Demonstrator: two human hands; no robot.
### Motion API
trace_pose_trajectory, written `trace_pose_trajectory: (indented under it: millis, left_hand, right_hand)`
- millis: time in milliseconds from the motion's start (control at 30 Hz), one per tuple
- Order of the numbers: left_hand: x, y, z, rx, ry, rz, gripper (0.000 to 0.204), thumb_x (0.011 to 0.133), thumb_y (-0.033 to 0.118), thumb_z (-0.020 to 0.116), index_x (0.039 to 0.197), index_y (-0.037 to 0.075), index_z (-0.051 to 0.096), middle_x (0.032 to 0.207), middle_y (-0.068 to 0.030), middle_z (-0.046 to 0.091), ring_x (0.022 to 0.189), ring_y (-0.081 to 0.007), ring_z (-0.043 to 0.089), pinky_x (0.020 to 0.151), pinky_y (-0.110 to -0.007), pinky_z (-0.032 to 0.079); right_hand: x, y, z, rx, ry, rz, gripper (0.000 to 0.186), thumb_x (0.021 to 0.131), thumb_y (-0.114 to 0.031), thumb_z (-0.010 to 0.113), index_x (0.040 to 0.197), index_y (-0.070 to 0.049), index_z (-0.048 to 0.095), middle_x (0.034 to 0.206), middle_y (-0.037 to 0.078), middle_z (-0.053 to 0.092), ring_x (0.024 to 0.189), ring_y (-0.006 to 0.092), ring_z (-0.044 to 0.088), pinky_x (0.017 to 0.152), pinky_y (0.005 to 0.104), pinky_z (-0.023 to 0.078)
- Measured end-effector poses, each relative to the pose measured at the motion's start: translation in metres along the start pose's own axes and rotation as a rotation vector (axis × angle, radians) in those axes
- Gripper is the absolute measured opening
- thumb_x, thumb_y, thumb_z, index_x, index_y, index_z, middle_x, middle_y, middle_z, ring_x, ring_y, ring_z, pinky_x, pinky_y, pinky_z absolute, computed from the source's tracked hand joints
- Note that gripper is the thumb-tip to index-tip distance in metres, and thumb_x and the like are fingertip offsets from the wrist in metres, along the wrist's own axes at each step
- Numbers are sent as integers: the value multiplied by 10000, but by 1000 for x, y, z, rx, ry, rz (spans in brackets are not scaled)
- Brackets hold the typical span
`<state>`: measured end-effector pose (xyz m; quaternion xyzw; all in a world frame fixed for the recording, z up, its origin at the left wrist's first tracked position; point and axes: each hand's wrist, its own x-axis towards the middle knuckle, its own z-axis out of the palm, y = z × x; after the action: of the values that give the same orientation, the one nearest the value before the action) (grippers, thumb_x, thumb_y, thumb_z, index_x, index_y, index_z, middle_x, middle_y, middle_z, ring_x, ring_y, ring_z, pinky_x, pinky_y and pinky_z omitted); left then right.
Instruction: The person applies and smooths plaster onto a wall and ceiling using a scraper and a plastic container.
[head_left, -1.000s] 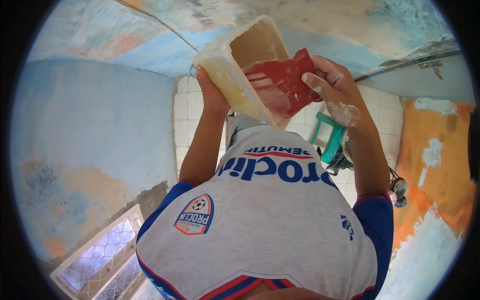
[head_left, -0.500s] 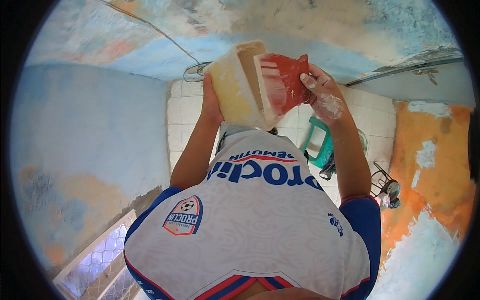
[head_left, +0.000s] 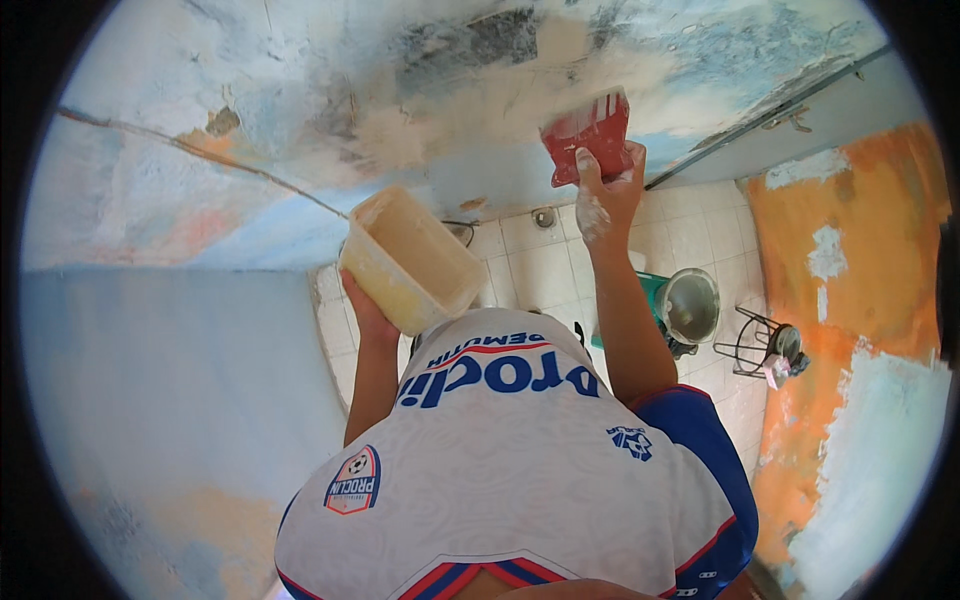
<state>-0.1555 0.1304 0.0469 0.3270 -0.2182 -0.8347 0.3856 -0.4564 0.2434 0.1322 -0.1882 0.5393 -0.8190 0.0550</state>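
My left hand (head_left: 368,308) grips a pale yellow plastic tub (head_left: 400,275) from its left side, in front of my chest. Cream-coloured paste coats the tub's inside walls. Higher and to the right, my right hand (head_left: 612,195) is closed around a red putty scraper (head_left: 592,138), thumb pressed on its near face. White smears run down the scraper, and its wide edge points up at the patchy wall (head_left: 480,90). Whether that edge touches the wall I cannot tell. Dried white paste covers part of my right hand.
On the white tiled floor (head_left: 535,262) stand a green stool (head_left: 652,290) and a grey bucket (head_left: 690,305). A black metal stand (head_left: 750,345) is beside the orange wall (head_left: 850,260) at right. A cable (head_left: 200,155) runs along the far wall. A blue wall (head_left: 180,360) closes the left side.
The red scraper has left the tub's rim and gone up toward the far wall in my right hand. My left hand has brought the tub lower and to the left.
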Motion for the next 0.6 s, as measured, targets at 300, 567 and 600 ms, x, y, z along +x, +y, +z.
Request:
trace_pose_trajectory:
  millis: [300,567,600]
  left_hand:
    - [47,97,-44,49,-89,81,720,964,651,319,1474,142,347,1472,-88,427,1343,-291,423,1095,-445,390]
    - [63,153,-78,77,-121,62,738,946,668,359,1474,153,334,1479,-79,412,1339,-288,424,1100,-446,391]
    - [63,159,-77,102,-105,78,736,948,669,352,1474,154,332,1478,-78,412,1339,-286,423,1100,-445,391]
  right_hand:
    - [53,51,122,-709,406,-564,170,777,-85,619,711,-34,471,564,97,488,483,184,473,485,343,408]
    - [-57,119,218,-647,-292,-731,180,702,-55,695,739,-77,520,676,92,534,580,279,564,516,379,459]
    - [-63,103,217,-628,-261,-704,177,718,-31,672,713,-76,500,632,84,508,517,254,528,471,347,431]
